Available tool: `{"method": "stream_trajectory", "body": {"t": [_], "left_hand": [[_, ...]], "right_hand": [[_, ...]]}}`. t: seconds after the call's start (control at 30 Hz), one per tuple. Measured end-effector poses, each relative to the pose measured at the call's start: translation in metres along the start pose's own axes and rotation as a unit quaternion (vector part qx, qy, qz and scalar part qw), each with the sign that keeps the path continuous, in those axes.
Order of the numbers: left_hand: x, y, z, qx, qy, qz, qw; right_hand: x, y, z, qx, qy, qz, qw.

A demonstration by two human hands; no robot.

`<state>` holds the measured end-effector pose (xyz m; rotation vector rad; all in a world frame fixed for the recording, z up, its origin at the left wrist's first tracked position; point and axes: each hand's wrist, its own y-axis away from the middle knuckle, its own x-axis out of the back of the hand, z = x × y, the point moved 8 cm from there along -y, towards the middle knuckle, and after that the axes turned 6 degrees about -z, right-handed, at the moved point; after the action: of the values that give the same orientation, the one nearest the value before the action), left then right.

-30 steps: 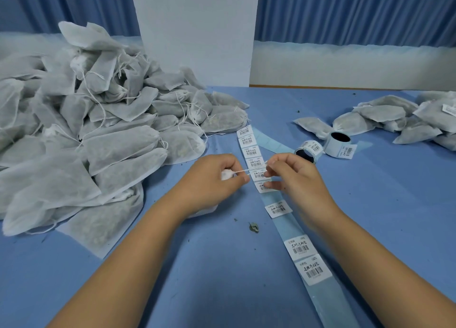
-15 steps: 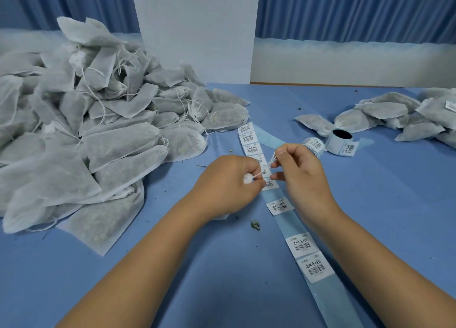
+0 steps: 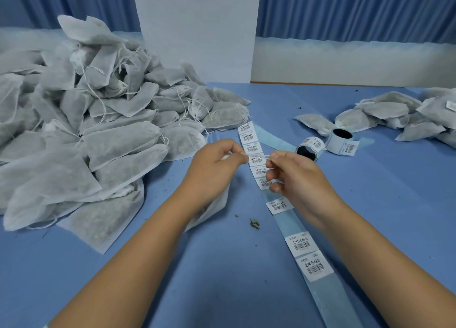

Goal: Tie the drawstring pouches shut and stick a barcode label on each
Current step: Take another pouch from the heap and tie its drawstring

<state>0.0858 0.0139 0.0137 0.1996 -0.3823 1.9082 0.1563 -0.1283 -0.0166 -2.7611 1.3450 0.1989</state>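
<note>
My left hand (image 3: 214, 167) grips the gathered neck of a white drawstring pouch (image 3: 214, 207), whose body hangs below the hand and wrist. A thin white drawstring (image 3: 257, 156) runs taut from that neck to my right hand (image 3: 294, 177), which pinches it between thumb and forefinger. Both hands hover over a long blue backing strip (image 3: 288, 219) carrying several barcode labels (image 3: 299, 243).
A big heap of white pouches (image 3: 81, 120) fills the left side of the blue table (image 3: 394, 204). A smaller pile of pouches (image 3: 399, 115) lies at far right. Two label rolls (image 3: 320, 146) sit beyond my right hand. A dry leaf scrap (image 3: 254, 223) lies near the strip.
My hands came close together half a second ago and have now drawn apart again, stretching the drawstring sideways between them. The pouch body now shows below my left wrist.
</note>
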Motion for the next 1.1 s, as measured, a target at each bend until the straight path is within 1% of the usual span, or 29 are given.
{"method": "stream_trajectory", "body": {"t": [0.1, 0.17, 0.33, 0.5, 0.63, 0.7, 0.77, 0.8, 0.83, 0.9, 0.97, 1.03, 1.1], "left_hand": [[-0.001, 0.001, 0.004, -0.006, 0.015, -0.030, 0.999], [-0.003, 0.002, 0.004, -0.009, 0.032, -0.053, 0.998], [-0.011, 0.001, 0.002, -0.007, 0.055, -0.107, 0.993], [-0.020, -0.002, -0.004, 0.001, 0.057, -0.132, 0.990], [-0.019, -0.002, -0.004, -0.011, 0.037, -0.117, 0.992], [-0.015, -0.004, -0.008, 0.020, 0.022, -0.106, 0.994], [-0.009, -0.005, -0.017, 0.079, 0.056, -0.109, 0.989], [-0.005, -0.005, -0.018, 0.085, 0.056, -0.113, 0.988], [-0.001, -0.006, -0.018, 0.069, 0.016, -0.115, 0.991], [0.006, -0.008, -0.017, 0.038, -0.082, -0.099, 0.991], [0.014, -0.010, -0.021, 0.036, -0.150, -0.054, 0.987], [0.020, -0.011, -0.026, 0.057, -0.171, -0.006, 0.984], [0.024, -0.011, -0.027, 0.060, -0.170, 0.030, 0.983]], "right_hand": [[0.002, -0.001, 0.005, -0.026, -0.041, 0.000, 0.999], [0.002, -0.001, 0.007, -0.036, -0.045, -0.004, 0.998], [0.006, -0.001, 0.003, -0.026, 0.005, 0.013, 1.000], [0.008, -0.001, -0.004, -0.004, 0.056, 0.036, 0.998], [0.015, 0.000, -0.007, 0.003, 0.036, 0.070, 0.997], [0.018, 0.001, -0.009, 0.014, 0.024, 0.088, 0.996], [0.020, 0.002, -0.013, 0.034, 0.024, 0.098, 0.994], [0.020, 0.003, -0.015, 0.046, 0.028, 0.100, 0.994], [0.020, 0.003, -0.018, 0.060, 0.037, 0.101, 0.992], [0.016, 0.006, -0.024, 0.092, 0.079, 0.098, 0.988], [0.010, 0.012, -0.031, 0.139, 0.135, 0.090, 0.977], [-0.001, 0.020, -0.040, 0.203, 0.203, 0.076, 0.955], [-0.016, 0.028, -0.047, 0.264, 0.293, 0.053, 0.917]]}}
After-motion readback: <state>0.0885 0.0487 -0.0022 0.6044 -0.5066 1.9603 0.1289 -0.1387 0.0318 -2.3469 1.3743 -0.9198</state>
